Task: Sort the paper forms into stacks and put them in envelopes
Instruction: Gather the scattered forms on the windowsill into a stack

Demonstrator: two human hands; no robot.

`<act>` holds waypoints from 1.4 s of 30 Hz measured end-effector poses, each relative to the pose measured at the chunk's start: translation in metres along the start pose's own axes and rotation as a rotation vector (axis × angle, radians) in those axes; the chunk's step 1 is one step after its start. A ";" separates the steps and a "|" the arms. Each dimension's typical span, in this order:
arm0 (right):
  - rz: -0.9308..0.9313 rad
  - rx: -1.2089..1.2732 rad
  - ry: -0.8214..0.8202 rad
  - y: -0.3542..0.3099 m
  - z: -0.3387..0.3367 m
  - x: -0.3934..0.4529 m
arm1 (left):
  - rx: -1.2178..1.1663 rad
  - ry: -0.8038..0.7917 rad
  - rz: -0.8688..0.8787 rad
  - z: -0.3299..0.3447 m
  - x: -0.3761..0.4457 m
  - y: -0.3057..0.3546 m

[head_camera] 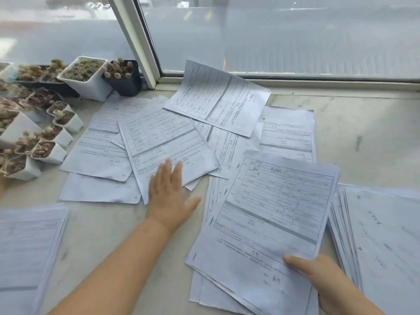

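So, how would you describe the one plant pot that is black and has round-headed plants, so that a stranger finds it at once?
Start at the white window frame post that slants down to the pale stone sill. At its foot stands the small square black plastic pot, beside a larger white square pot. It alone holds stalks with pale round heads, and its corner nearly meets the scattered paper forms.

Loose forms spread across the sill between three stacks.

Scattered forms lie mid-sill, plant pots behind-left by the window frame. One stack sits front-centre, another right, a third front-left, perhaps thinner.
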State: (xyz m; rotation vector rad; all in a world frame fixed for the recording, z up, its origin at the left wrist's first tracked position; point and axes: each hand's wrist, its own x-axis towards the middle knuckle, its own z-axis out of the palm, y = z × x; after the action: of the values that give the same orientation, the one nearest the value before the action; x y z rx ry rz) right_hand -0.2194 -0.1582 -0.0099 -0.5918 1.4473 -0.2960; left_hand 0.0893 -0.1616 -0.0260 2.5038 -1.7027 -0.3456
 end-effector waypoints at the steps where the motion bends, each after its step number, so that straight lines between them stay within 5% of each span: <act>1: -0.006 -0.027 -0.017 0.000 -0.001 0.000 | 0.049 -0.083 -0.099 0.000 0.013 -0.012; 5: -0.034 -0.184 -0.070 -0.002 -0.003 0.002 | 0.076 -0.117 -0.200 0.006 0.046 -0.033; 9: -0.041 -0.228 -0.130 -0.004 -0.005 0.001 | 0.294 -0.082 -0.079 0.010 0.049 -0.034; 14: 0.009 -0.154 -0.209 -0.010 -0.008 0.000 | -0.133 0.156 0.035 0.000 0.033 -0.055; 17: 0.043 -0.163 -0.269 -0.014 -0.011 -0.005 | -0.172 0.217 0.212 0.003 -0.006 -0.044; 23: 0.134 0.115 -0.263 -0.013 -0.015 0.004 | -0.048 0.003 0.744 0.050 -0.133 0.005; 27: 0.051 0.046 -0.275 -0.013 -0.013 0.003 | 0.071 -0.171 0.832 0.069 -0.179 0.034; 29: -0.047 -0.090 -0.222 -0.009 -0.008 0.002 | 0.128 -0.101 0.880 0.068 -0.185 0.037; 31: -0.103 -0.129 -0.145 -0.008 -0.006 -0.004 | -0.022 -0.023 0.728 0.058 -0.181 0.034; 33: -0.163 -0.104 -0.170 -0.007 -0.009 -0.010 | -0.382 0.088 0.316 0.037 -0.171 0.030; 36: -0.294 -0.092 -0.296 -0.014 -0.017 -0.024 | -1.079 -0.043 -0.317 -0.005 -0.154 0.040; 38: -0.445 -0.153 -0.348 -0.028 -0.019 -0.037 | -1.366 -0.092 -0.324 -0.021 -0.143 0.044; 42: -0.713 -0.233 -0.326 -0.064 -0.018 -0.069 | -1.448 0.182 -0.187 -0.061 -0.134 0.067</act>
State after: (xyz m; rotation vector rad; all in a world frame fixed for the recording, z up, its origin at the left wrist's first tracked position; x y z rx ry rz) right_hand -0.2354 -0.1785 0.0825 -1.2842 0.9204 -0.5610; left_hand -0.0036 -0.0652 0.0649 1.4633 -0.6109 -0.8959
